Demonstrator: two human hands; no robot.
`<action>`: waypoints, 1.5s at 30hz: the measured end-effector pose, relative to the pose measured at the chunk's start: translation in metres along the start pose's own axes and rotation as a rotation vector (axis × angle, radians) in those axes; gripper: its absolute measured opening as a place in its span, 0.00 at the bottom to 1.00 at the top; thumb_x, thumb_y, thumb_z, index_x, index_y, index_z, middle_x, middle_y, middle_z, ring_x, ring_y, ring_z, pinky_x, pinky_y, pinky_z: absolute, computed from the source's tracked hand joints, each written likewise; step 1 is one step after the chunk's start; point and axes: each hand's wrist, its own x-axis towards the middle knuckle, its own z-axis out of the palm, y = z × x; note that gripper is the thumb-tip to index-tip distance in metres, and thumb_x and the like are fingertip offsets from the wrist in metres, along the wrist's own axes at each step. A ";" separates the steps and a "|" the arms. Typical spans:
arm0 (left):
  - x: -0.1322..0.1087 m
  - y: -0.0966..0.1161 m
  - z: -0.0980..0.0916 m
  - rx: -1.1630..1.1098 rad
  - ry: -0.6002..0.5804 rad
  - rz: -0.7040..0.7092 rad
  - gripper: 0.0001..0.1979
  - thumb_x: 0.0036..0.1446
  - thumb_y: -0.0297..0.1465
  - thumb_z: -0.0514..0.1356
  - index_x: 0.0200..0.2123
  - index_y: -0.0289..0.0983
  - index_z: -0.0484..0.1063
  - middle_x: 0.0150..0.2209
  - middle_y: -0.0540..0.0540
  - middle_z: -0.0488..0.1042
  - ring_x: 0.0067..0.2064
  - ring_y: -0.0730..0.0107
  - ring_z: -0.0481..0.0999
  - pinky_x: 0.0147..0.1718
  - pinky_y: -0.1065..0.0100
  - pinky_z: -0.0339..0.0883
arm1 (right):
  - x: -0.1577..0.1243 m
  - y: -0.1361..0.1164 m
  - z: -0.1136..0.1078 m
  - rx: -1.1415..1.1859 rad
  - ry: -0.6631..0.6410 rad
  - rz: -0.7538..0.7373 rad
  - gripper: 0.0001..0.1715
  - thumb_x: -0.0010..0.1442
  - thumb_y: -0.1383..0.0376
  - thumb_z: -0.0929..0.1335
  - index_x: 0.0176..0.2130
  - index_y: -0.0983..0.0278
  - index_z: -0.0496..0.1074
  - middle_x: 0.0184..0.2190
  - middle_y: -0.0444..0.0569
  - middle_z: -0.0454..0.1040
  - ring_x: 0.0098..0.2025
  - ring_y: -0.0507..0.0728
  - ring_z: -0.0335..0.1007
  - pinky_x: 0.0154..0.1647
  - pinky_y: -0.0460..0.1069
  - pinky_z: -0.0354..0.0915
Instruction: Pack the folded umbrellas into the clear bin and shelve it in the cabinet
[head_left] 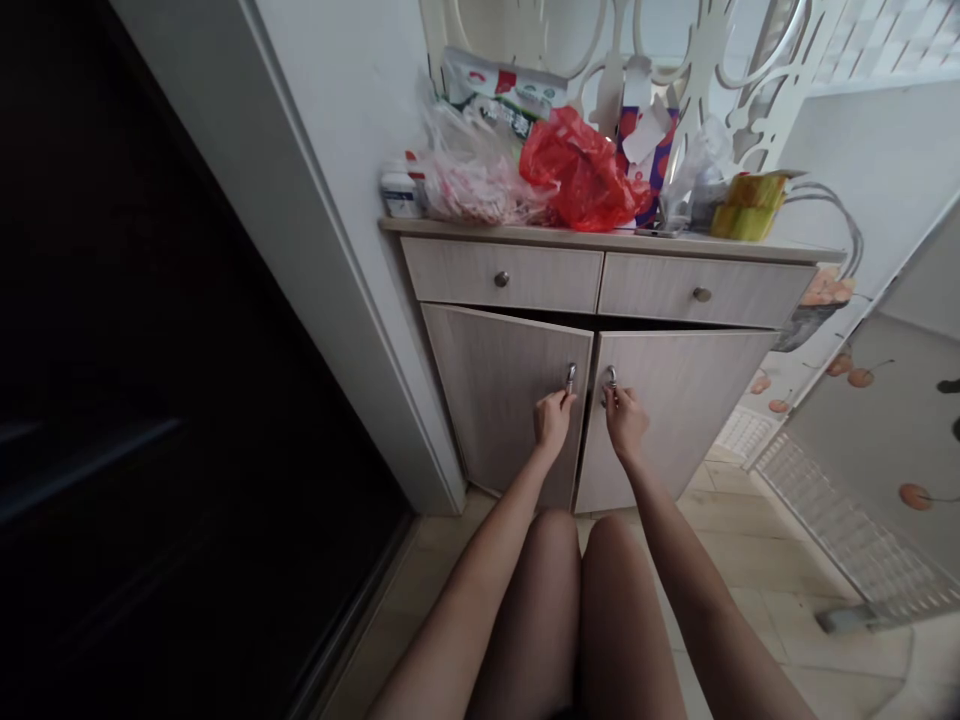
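In front of me stands a pale wood-grain cabinet with two lower doors, both slightly ajar with a dark gap along their top edges. My left hand (553,420) is closed on the metal handle (571,373) of the left door (502,390). On the right door (690,400), my right hand (626,420) grips the matching handle (611,376). The inside of the cabinet is hidden. Above the doors are two closed drawers, a left drawer (547,272) and a right drawer (652,285), each with a round knob.
On the cabinet top (465,231) lie a red plastic bag (577,170), a clear bag (480,170), a white bottle (400,193), a purple box (660,165) and a yellow roll (746,207). A dark doorway (150,400) is at left; my knees are close below the doors.
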 end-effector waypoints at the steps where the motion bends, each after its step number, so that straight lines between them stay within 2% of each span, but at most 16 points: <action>1: 0.004 -0.001 0.004 0.005 -0.003 -0.002 0.09 0.64 0.30 0.60 0.34 0.34 0.80 0.32 0.42 0.80 0.31 0.68 0.73 0.32 0.71 0.57 | 0.003 0.000 0.003 -0.014 -0.008 -0.004 0.21 0.72 0.56 0.60 0.43 0.63 0.78 0.35 0.47 0.72 0.25 0.47 0.56 0.28 0.47 0.42; 7: 0.025 -0.007 0.024 0.048 -0.006 0.028 0.11 0.66 0.31 0.58 0.37 0.34 0.79 0.34 0.41 0.79 0.33 0.67 0.73 0.34 0.70 0.58 | 0.023 -0.006 0.015 -0.067 -0.067 0.014 0.23 0.73 0.55 0.58 0.44 0.64 0.77 0.37 0.50 0.73 0.27 0.48 0.61 0.29 0.48 0.45; 12: 0.035 -0.009 0.032 0.070 -0.017 0.042 0.11 0.66 0.31 0.57 0.39 0.34 0.79 0.34 0.42 0.78 0.34 0.67 0.73 0.35 0.70 0.59 | 0.032 -0.005 0.027 -0.038 -0.071 0.010 0.24 0.72 0.55 0.58 0.47 0.64 0.77 0.39 0.51 0.72 0.29 0.50 0.65 0.30 0.48 0.49; 17: 0.040 -0.008 0.035 0.062 -0.026 0.047 0.12 0.67 0.31 0.55 0.42 0.34 0.79 0.36 0.40 0.78 0.36 0.66 0.74 0.37 0.70 0.61 | 0.037 -0.001 0.038 0.044 -0.037 -0.039 0.27 0.72 0.55 0.56 0.46 0.66 0.76 0.39 0.55 0.72 0.33 0.53 0.67 0.33 0.48 0.52; 27: 0.051 -0.001 0.039 0.022 -0.050 -0.021 0.12 0.67 0.30 0.55 0.45 0.34 0.78 0.38 0.39 0.77 0.39 0.63 0.75 0.39 0.69 0.62 | 0.052 0.000 0.050 0.098 -0.042 -0.036 0.24 0.71 0.56 0.58 0.47 0.66 0.76 0.40 0.57 0.73 0.37 0.56 0.67 0.36 0.48 0.56; 30: 0.053 0.003 0.040 0.031 -0.053 -0.031 0.13 0.68 0.30 0.53 0.46 0.34 0.78 0.40 0.39 0.77 0.40 0.64 0.75 0.40 0.68 0.62 | 0.054 -0.002 0.047 0.107 -0.087 -0.020 0.24 0.71 0.58 0.57 0.50 0.67 0.75 0.41 0.58 0.72 0.38 0.56 0.68 0.37 0.49 0.57; 33: 0.057 0.006 0.032 0.003 -0.086 -0.060 0.12 0.66 0.28 0.55 0.44 0.32 0.78 0.39 0.38 0.76 0.41 0.62 0.75 0.42 0.67 0.63 | 0.055 -0.001 0.037 0.180 -0.116 -0.009 0.25 0.68 0.56 0.61 0.55 0.67 0.72 0.43 0.57 0.72 0.36 0.55 0.66 0.37 0.49 0.58; 35: 0.059 0.006 0.018 -0.106 -0.088 -0.126 0.12 0.63 0.26 0.59 0.48 0.31 0.77 0.36 0.39 0.76 0.39 0.63 0.74 0.41 0.67 0.63 | 0.053 0.003 0.024 0.329 -0.104 0.046 0.33 0.63 0.53 0.65 0.61 0.69 0.67 0.38 0.53 0.71 0.32 0.53 0.64 0.35 0.48 0.59; 37: 0.056 0.004 -0.003 -0.349 -0.121 -0.225 0.23 0.61 0.26 0.62 0.59 0.33 0.69 0.28 0.47 0.72 0.31 0.68 0.72 0.36 0.69 0.63 | 0.047 0.009 0.008 0.614 -0.134 0.155 0.44 0.58 0.52 0.68 0.67 0.68 0.58 0.27 0.42 0.66 0.25 0.51 0.57 0.29 0.46 0.57; 38: 0.052 0.002 -0.015 -0.518 -0.184 -0.277 0.29 0.60 0.27 0.63 0.65 0.35 0.63 0.24 0.52 0.68 0.26 0.72 0.68 0.32 0.70 0.62 | 0.042 0.012 -0.001 0.796 -0.192 0.214 0.48 0.57 0.53 0.68 0.69 0.66 0.53 0.22 0.36 0.59 0.22 0.50 0.53 0.25 0.45 0.54; 40: 0.039 0.000 -0.036 -0.895 -0.398 -0.355 0.38 0.60 0.27 0.63 0.70 0.40 0.51 0.18 0.60 0.58 0.19 0.78 0.58 0.25 0.74 0.57 | 0.030 0.018 -0.020 1.163 -0.389 0.304 0.52 0.56 0.57 0.69 0.72 0.58 0.46 0.18 0.30 0.47 0.18 0.48 0.42 0.20 0.42 0.46; 42: 0.022 0.001 -0.051 -1.237 -0.566 -0.393 0.38 0.61 0.26 0.61 0.71 0.44 0.49 0.17 0.63 0.51 0.16 0.80 0.50 0.20 0.77 0.50 | 0.016 0.021 -0.036 1.438 -0.585 0.346 0.53 0.55 0.62 0.69 0.72 0.50 0.43 0.17 0.29 0.41 0.17 0.47 0.34 0.17 0.41 0.40; 43: 0.013 0.002 -0.054 -1.372 -0.589 -0.410 0.37 0.61 0.25 0.59 0.70 0.45 0.51 0.16 0.63 0.48 0.15 0.80 0.47 0.19 0.78 0.47 | 0.009 0.021 -0.041 1.530 -0.648 0.359 0.53 0.55 0.64 0.69 0.71 0.47 0.44 0.16 0.29 0.39 0.17 0.47 0.31 0.17 0.41 0.37; 45: -0.003 0.006 -0.055 -1.559 -0.536 -0.450 0.33 0.63 0.23 0.56 0.69 0.47 0.54 0.16 0.62 0.45 0.15 0.81 0.44 0.17 0.79 0.44 | -0.002 0.020 -0.048 1.647 -0.696 0.387 0.50 0.56 0.66 0.68 0.70 0.45 0.46 0.16 0.29 0.37 0.17 0.47 0.27 0.17 0.41 0.33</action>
